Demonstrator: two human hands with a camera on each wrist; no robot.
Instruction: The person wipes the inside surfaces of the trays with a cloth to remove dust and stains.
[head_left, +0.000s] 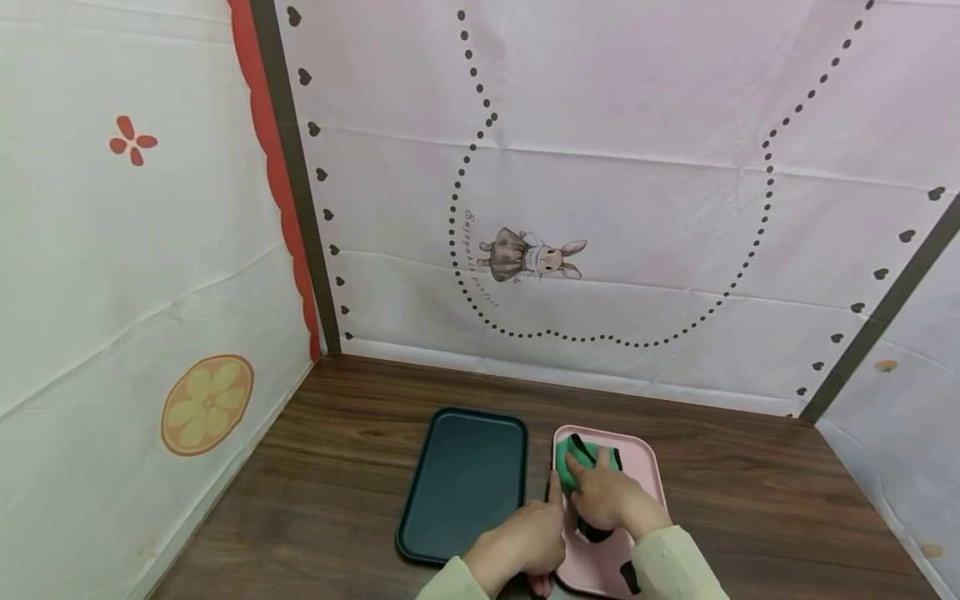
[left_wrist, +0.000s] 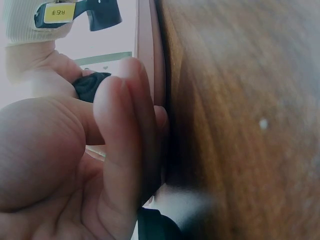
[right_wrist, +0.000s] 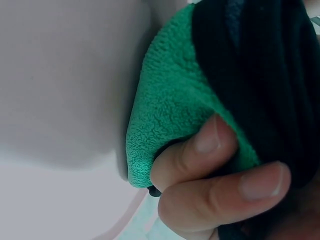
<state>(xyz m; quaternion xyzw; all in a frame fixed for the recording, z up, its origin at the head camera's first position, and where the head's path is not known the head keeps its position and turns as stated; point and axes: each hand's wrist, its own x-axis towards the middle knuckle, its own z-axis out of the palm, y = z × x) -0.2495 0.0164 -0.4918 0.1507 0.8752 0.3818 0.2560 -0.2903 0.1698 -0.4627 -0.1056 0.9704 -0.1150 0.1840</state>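
A green fleecy cloth [head_left: 566, 475] with black edging lies bunched on the pink tray [head_left: 641, 467]. My right hand [head_left: 609, 497] is on top of the cloth, pressing it toward the tray's far left part. In the right wrist view, two bent fingertips dig into the green cloth [right_wrist: 170, 90], beside its dark folds. My left hand [head_left: 528, 533] holds the pink tray's left edge, its index finger stretched along the rim. Seen from the left wrist, the fingers of the left hand [left_wrist: 122, 145] stand close together against the tray's side; their exact grip is partly hidden.
A dark teal tray [head_left: 468, 483] lies just left of the pink one on the brown wooden table [head_left: 315, 483]. White printed sheets [head_left: 622, 208] stand behind the table and at both sides. A black device with a yellow label [left_wrist: 59, 13] is strapped to the right wrist.
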